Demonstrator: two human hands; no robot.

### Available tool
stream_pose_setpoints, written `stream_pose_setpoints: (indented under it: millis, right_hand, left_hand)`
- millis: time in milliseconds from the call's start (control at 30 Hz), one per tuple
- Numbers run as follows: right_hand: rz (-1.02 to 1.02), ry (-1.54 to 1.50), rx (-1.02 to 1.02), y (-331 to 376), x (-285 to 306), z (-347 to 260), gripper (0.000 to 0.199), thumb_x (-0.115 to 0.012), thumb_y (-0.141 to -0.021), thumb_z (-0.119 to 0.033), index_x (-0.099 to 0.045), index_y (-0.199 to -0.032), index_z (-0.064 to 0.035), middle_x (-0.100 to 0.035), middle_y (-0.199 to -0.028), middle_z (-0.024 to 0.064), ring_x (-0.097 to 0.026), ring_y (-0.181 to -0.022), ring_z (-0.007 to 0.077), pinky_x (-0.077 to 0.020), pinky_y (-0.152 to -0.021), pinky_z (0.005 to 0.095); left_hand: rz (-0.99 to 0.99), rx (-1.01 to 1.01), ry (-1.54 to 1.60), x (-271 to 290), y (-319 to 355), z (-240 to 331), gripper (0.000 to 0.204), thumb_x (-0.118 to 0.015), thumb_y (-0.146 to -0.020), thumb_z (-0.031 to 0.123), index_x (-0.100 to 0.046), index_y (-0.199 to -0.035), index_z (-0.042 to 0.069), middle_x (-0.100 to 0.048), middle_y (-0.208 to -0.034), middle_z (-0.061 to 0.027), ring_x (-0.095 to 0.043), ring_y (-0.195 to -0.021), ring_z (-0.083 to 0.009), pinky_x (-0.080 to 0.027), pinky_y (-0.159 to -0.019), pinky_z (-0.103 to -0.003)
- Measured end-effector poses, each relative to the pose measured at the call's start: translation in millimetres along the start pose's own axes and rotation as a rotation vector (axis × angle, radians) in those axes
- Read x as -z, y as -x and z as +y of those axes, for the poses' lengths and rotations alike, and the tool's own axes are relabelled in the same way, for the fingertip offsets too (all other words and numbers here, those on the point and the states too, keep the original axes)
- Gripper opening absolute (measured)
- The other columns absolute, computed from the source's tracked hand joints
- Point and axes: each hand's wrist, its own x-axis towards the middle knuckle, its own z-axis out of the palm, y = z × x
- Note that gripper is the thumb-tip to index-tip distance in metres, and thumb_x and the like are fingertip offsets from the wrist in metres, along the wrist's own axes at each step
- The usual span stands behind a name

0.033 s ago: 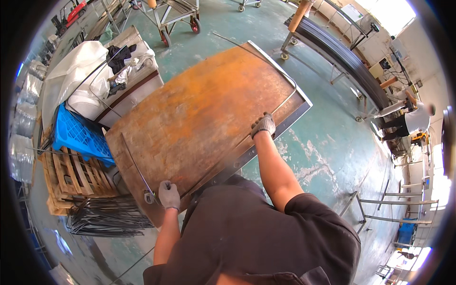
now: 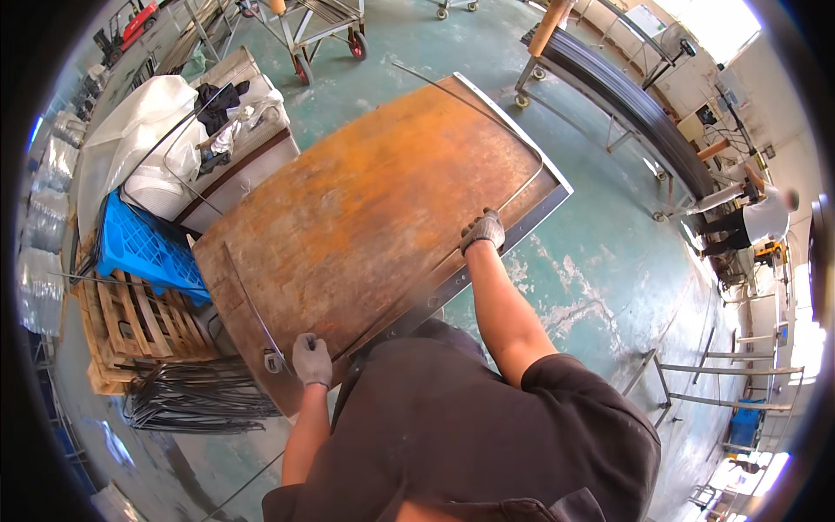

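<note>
Big rusty tabletop (image 2: 348, 217) takes up the middle of the shop, and everything's easiest to place off that. A long thin steel rod (image 2: 522, 187) lies across it, bent into a loop: it runs along the near edge, curves round at the far right corner and heads back over the top. Right hand (image 2: 484, 230), gloved, is at the near-right edge of the tabletop with its grip clenched on the rod. Left hand (image 2: 311, 359), gloved too, is down at the near-left corner, grip closed over the rod's other end, right beside a small metal fitting (image 2: 273, 361) on the tabletop. A second rod piece (image 2: 248, 300) runs up from that corner across the rust. Off the tabletop's left side there's a blue crate (image 2: 143, 252) on wooden pallets (image 2: 130, 326), with a pile of bent rods (image 2: 191, 400) on the floor just below. Beyond the far right edge sits a rack of dark bars (image 2: 626, 100).
</note>
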Motion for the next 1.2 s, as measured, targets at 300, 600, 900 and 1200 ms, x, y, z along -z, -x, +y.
stream_pose_setpoints:
  millis: [300, 600, 900, 1200]
  right_hand:
    - [0.114, -0.011, 0.06, -63, 16, 16, 0.021, -0.058, -0.11, -0.022, -0.074, -0.122, -0.0146, -0.062, -0.074, 0.0081, -0.057, -0.053, 0.0255, -0.0476, -0.046, 0.0436]
    - [0.184, 0.957, 0.484, -84, 32, 3, 0.021, -0.066, -0.102, -0.009, -0.071, -0.12, -0.0022, -0.079, -0.103, 0.0226, -0.079, -0.088, 0.0368, -0.0631, -0.081, 0.0464]
    - [-0.873, 1.785, 1.362, 28, 54, -41, 0.018, -0.077, -0.087, -0.02, -0.079, -0.103, -0.012, -0.076, -0.103, 0.0119, -0.071, -0.111, 0.0359, -0.0559, -0.102, 0.0496]
    - [-1.018, 1.681, 1.453, 32, 91, -48, 0.016, -0.078, -0.089, -0.027, -0.077, -0.092, -0.0115, -0.075, -0.102, 0.0102, -0.071, -0.108, 0.035, -0.0556, -0.1, 0.0499]
  left_hand:
    - [-0.179, -0.252, -0.315, 12, 40, 18, 0.016, -0.085, -0.088, 0.022, -0.075, -0.095, 0.011, -0.073, -0.093, -0.0122, -0.07, -0.095, -0.0391, -0.056, -0.085, -0.053]
    - [-0.367, -0.367, -0.691, -6, 25, 8, 0.024, -0.083, -0.086, 0.022, -0.079, -0.109, 0.018, -0.074, -0.109, -0.0111, -0.068, -0.111, -0.0372, -0.056, -0.096, -0.052]
    - [-0.359, -0.368, -0.772, -18, 14, 12, 0.018, -0.075, -0.089, 0.021, -0.082, -0.105, 0.016, -0.076, -0.105, -0.0146, -0.071, -0.105, -0.0397, -0.058, -0.09, -0.055]
    - [-0.465, -0.397, -0.68, -23, 14, 10, 0.017, -0.075, -0.091, 0.032, -0.082, -0.101, 0.019, -0.076, -0.102, -0.0124, -0.071, -0.101, -0.0389, -0.057, -0.087, -0.055]
